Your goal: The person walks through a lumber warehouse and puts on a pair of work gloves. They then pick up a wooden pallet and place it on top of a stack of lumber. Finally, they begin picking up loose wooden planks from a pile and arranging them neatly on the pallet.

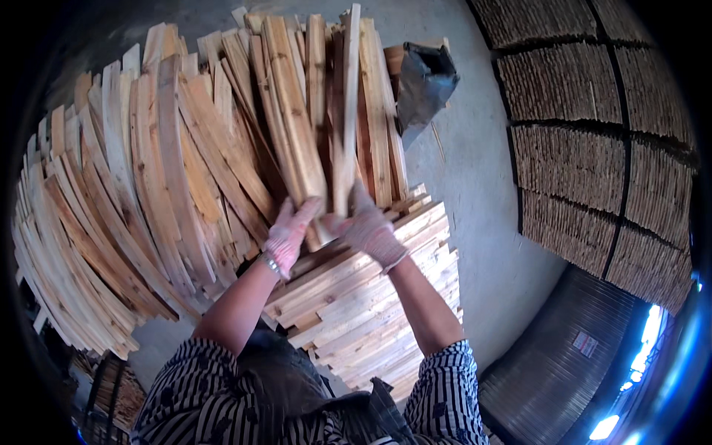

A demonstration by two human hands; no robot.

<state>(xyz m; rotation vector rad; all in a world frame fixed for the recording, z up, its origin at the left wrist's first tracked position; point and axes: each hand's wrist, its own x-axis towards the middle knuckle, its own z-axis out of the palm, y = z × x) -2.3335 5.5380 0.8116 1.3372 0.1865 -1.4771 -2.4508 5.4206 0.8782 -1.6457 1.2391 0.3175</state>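
Observation:
Both my hands wear pale pinkish knit gloves. My left hand is closed at the near end of a wooden board, which slants away over a large heap. In my right hand, the near end of a narrower wooden strip is gripped; it stands tilted upward and away. Both pieces blur slightly near the gloves. Under my hands lies a neat stack of wooden boards, laid crosswise. How the fingers wrap beneath the wood is partly hidden.
A wide heap of loose boards spreads across the left and far side. Beyond it at right stands a dark plastic-wrapped object. Bundled wood stacks line the right, over grey floor, with a dark ribbed panel nearer.

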